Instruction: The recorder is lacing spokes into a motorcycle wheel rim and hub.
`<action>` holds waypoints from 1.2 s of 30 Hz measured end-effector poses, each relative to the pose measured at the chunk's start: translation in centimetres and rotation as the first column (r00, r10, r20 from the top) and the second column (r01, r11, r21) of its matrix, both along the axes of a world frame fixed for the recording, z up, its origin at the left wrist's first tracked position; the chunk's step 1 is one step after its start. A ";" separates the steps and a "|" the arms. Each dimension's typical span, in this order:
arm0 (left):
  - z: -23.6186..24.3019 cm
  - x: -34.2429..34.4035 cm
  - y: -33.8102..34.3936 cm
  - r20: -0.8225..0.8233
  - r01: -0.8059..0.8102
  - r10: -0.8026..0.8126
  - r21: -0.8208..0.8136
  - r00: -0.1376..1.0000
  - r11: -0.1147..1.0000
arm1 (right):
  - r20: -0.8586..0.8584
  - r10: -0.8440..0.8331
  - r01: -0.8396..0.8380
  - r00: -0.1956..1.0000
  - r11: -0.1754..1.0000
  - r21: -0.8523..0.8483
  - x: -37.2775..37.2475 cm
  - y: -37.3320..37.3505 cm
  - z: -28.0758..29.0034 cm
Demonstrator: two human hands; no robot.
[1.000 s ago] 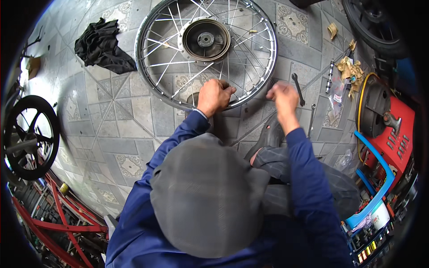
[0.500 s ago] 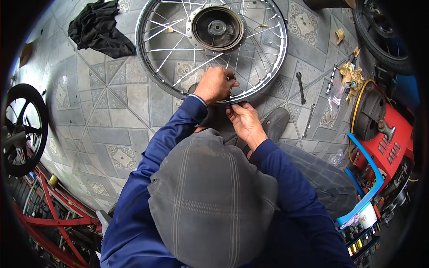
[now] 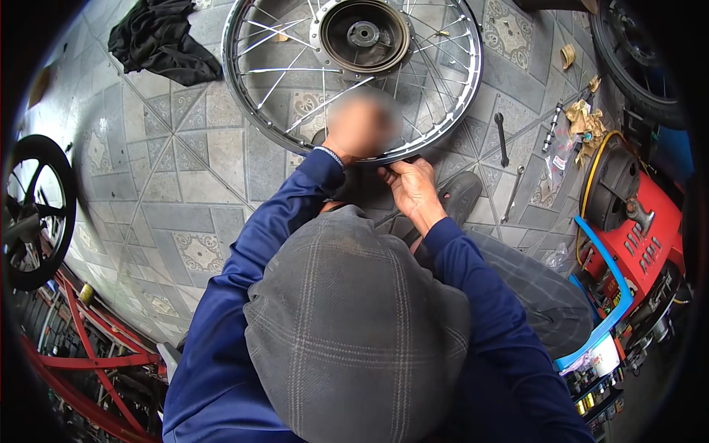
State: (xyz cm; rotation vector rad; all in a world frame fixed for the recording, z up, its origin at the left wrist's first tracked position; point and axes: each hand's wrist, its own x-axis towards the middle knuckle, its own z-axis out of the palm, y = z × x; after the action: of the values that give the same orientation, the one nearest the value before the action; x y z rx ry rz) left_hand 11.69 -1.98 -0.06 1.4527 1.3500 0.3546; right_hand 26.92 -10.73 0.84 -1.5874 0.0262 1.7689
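A spoked motorcycle wheel rim [image 3: 248, 109] lies flat on the tiles in front of me, its round hub [image 3: 363, 34] in the middle. My left hand [image 3: 360, 127] is over the near spokes, just inside the rim. A blur hides its fingers and whatever may be in them. Against the outer edge of the near rim, my right hand [image 3: 413, 188] has its thumb and fingers pinched together. What sits between those fingertips is too small to make out. Bright metal spokes [image 3: 292, 71] run between hub and rim.
Two wrenches, a dark one [image 3: 501, 140] and a silver one [image 3: 512, 194], lie right of the wheel. Beyond them are torn brown paper [image 3: 583, 122] and a red machine [image 3: 650, 229]. A black cloth [image 3: 164, 44] lies far left; a black wheel [image 3: 63, 214] stands at left.
The wheel sits slightly higher and further right in the picture. My right hand has shifted a little right along the rim edge; my left hand remains over the near spokes, now blurred.
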 end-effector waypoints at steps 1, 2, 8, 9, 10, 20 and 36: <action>0.0 0.1 0.0 0.000 0.006 -0.006 0.003 1.000 1.000 | 0.017 0.012 -0.012 1.000 1.000 -0.001 0.0 0.0 0.0; 0.1 0.2 -0.1 -0.028 0.011 -0.010 0.014 1.000 1.000 | 0.035 0.022 -0.022 0.999 1.000 -0.002 -0.1 0.0 0.0; 1.8 0.6 0.1 -0.284 0.131 -0.118 0.026 0.952 0.991 | 0.114 -0.034 0.035 0.993 0.999 -0.002 -1.0 0.2 1.0; 1.7 0.4 -0.1 -0.283 0.143 -0.129 0.029 0.950 0.989 | 0.103 -0.037 0.037 0.994 0.999 0.006 -1.2 0.3 1.3; 1.5 0.2 -0.5 -0.264 0.155 -0.153 -0.011 0.952 0.988 | 0.093 -0.042 0.041 0.995 0.999 0.014 -1.2 0.4 1.5; 2.6 1.2 -2.7 -0.344 0.109 -0.106 -0.009 0.933 0.994 | -0.055 0.125 -0.125 0.991 0.992 0.002 1.5 1.3 1.3; 1.9 1.2 -2.0 -0.296 0.109 -0.134 -0.099 0.946 0.989 | 0.229 0.051 -0.005 0.972 0.981 -0.195 -1.3 3.0 3.4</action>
State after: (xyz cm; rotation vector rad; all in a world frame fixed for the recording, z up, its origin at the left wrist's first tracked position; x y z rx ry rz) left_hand 12.84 -3.95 1.86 1.5577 1.4883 -0.0062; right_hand 25.62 -7.68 4.22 -1.9366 0.0649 1.6297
